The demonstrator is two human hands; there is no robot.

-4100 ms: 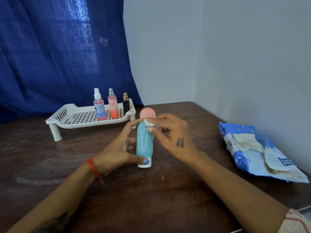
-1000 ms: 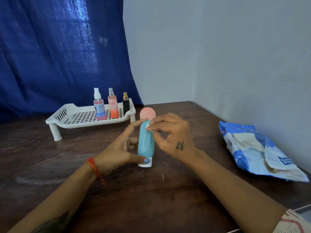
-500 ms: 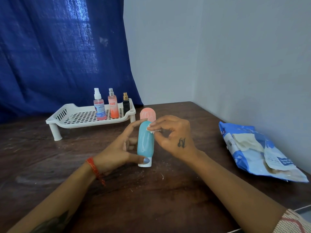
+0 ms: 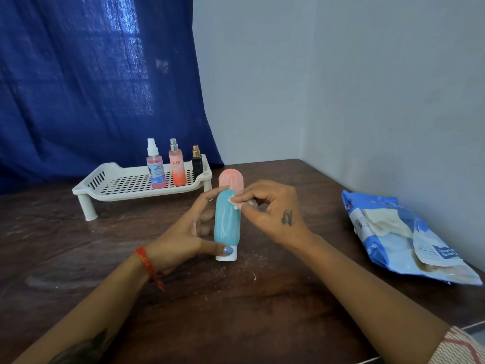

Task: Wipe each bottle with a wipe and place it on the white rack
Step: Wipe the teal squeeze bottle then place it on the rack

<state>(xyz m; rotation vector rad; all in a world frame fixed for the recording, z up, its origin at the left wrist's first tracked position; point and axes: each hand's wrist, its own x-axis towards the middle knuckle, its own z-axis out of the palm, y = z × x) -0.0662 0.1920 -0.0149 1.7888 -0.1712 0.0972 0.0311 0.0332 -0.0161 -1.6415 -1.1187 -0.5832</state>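
Note:
A teal bottle stands on its white cap in the middle of the dark wooden table. My left hand grips it from the left, thumb near the cap. My right hand pinches a small white wipe against the bottle's upper right side. Just behind it stands a pink bottle, partly hidden. The white rack sits at the back left with three bottles at its right end: a pink spray bottle, an orange spray bottle and a small black bottle.
A blue and white wipes pack lies open on the table's right side by the grey wall. A blue curtain hangs behind the rack. White crumbs are scattered on the table in front of the teal bottle.
My right hand keeps rubbing the wipe over the top of the teal bottle with small shifts. The left hand and the bottle stay in place.

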